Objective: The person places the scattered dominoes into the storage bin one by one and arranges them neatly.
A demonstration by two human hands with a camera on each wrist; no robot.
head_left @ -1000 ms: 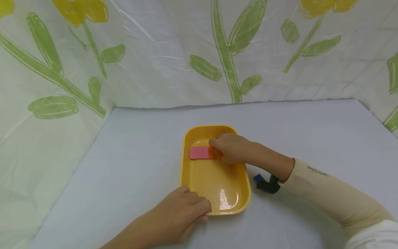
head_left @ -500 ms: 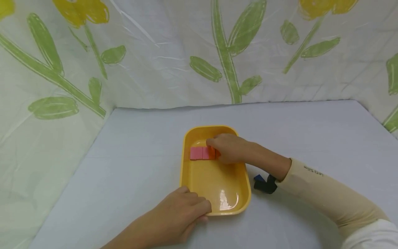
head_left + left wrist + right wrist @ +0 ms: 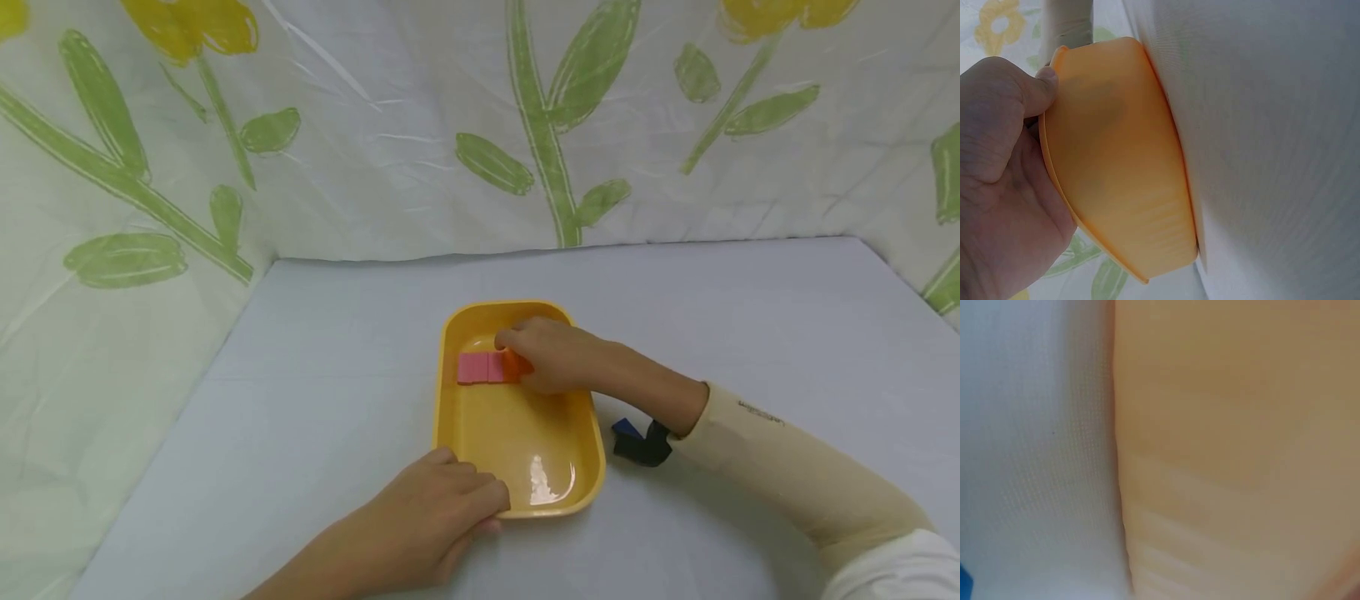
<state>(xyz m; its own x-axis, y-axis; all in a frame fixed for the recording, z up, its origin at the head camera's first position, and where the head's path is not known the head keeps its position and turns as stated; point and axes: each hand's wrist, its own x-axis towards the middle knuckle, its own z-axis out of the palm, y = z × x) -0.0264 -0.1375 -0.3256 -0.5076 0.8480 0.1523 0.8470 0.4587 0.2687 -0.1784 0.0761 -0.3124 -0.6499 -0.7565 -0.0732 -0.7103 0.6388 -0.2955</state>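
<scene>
A yellow plastic tub (image 3: 517, 450) stands on the table. My left hand (image 3: 435, 521) grips its near left rim, fingers over the edge; in the left wrist view the thumb (image 3: 1044, 84) presses the rim. Inside, at the far part of the tub's floor, pink blocks (image 3: 480, 367) lie in a row. At the row's right end sits an orange block (image 3: 511, 367), and my right hand (image 3: 551, 354) reaches over the right wall and pinches orange there. The fingers partly hide the orange. Only the tub's outer wall (image 3: 1229, 437) fills most of the right wrist view.
A small blue piece (image 3: 626, 428) lies on the table right of the tub, beside the black wrist camera (image 3: 643, 448) under my right arm. A white sheet (image 3: 375, 167) painted with flowers hangs behind the pale table (image 3: 337, 333).
My right hand has shifted slightly left, and the gap between the orange pieces has narrowed. My left hand and the tub stay in place.
</scene>
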